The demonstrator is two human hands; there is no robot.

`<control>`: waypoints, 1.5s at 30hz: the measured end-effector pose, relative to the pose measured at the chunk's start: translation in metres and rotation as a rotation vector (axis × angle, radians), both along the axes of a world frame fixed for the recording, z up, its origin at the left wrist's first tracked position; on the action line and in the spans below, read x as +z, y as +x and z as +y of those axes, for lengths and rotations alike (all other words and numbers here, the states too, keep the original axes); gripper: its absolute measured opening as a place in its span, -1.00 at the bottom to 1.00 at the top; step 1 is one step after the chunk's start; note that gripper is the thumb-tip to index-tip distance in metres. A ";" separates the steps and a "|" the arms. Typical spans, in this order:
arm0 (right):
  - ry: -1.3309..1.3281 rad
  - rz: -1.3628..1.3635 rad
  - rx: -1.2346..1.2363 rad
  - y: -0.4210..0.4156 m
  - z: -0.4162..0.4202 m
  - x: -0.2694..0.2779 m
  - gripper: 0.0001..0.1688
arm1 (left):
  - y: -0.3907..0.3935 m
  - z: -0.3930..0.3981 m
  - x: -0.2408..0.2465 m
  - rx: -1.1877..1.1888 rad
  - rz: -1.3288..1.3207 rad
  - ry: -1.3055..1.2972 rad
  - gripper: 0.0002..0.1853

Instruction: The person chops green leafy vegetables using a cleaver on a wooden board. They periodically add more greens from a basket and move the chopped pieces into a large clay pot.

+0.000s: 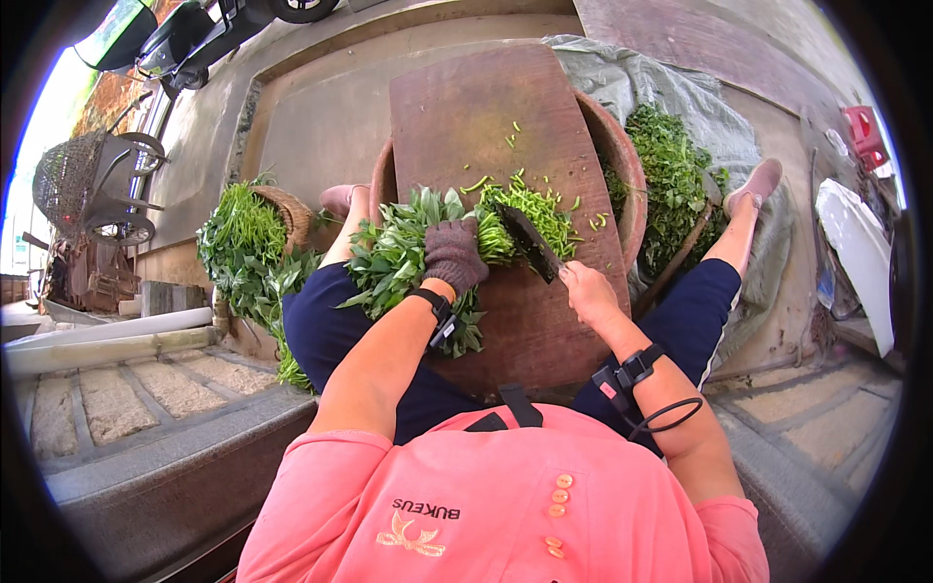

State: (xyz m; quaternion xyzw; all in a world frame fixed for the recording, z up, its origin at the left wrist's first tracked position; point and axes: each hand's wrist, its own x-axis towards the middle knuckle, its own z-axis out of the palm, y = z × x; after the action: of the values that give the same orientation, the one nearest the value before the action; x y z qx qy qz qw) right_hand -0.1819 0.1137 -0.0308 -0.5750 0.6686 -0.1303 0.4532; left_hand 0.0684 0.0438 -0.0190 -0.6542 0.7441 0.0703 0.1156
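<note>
My left hand (454, 255), in a dark knitted glove, presses on a bunch of leafy green stems (397, 244) lying across a reddish-brown wooden board (503, 102). My bare right hand (589, 291) grips the handle of a cleaver (528, 244) with a dark, wet-looking blade. The blade stands close to the cut ends of the bunch, right of my gloved hand; whether it touches them I cannot tell. Short chopped green stems (543, 215) are heaped beyond and beside the blade, with a few pieces scattered farther up the board. The board rests across a large round reddish tub (633, 171).
More leafy stems (244, 240) lie at the left by a wicker basket (286, 211). On the right, a heap of greens (663, 157) sits on a grey-green plastic sheet (718, 116), beside a wooden-handled tool (681, 248). A wheeled cart (109, 189) and a scooter (197, 44) stand at the upper left.
</note>
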 end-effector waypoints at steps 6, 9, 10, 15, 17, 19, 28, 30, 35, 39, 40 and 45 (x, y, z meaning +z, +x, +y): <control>0.210 -0.317 -0.191 -0.020 0.015 0.041 -0.56 | 0.012 -0.013 0.042 0.141 0.115 0.180 -0.17; 0.176 -0.406 -0.234 -0.049 0.023 0.044 -0.58 | 0.014 -0.023 0.072 0.069 0.174 0.121 -0.21; 0.169 -0.399 -0.255 -0.053 0.023 0.050 -0.57 | 0.014 -0.030 0.072 0.065 0.254 0.038 -0.10; 0.209 -0.495 -0.461 -0.067 0.028 0.059 -0.56 | -0.017 -0.075 0.073 0.093 0.217 0.309 0.11; 0.222 -0.508 -0.579 -0.074 0.032 0.056 -0.59 | -0.017 -0.082 0.064 0.093 0.242 0.364 0.18; 0.243 -0.540 -0.702 -0.086 0.037 0.048 -0.59 | -0.018 -0.087 0.059 0.007 0.106 0.292 0.26; 0.384 -0.685 -0.782 -0.114 0.045 0.020 -0.62 | -0.007 -0.090 0.028 0.032 0.307 0.307 0.27; 0.412 -0.731 -0.769 -0.116 0.043 0.018 -0.61 | -0.017 -0.070 0.031 0.052 0.325 0.272 0.27; 0.462 -0.803 -0.736 -0.120 0.039 -0.003 -0.57 | -0.061 -0.026 0.042 0.165 0.076 0.176 0.37; 0.538 -0.888 -0.728 -0.107 0.038 -0.012 -0.51 | -0.059 -0.021 0.032 0.131 0.045 0.047 0.36; 0.528 -0.890 -0.721 -0.106 0.038 -0.013 -0.51 | -0.057 -0.023 0.032 0.126 0.051 0.034 0.35; 0.516 -0.918 -0.686 -0.101 0.036 -0.020 -0.52 | -0.052 -0.038 0.026 0.141 0.029 0.127 0.16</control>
State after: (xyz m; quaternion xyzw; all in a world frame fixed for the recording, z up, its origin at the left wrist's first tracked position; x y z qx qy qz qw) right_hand -0.2832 0.1501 -0.0512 -0.0854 0.5622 -0.3362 0.7507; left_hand 0.0165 0.0059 0.0071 -0.6951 0.6920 0.1346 0.1409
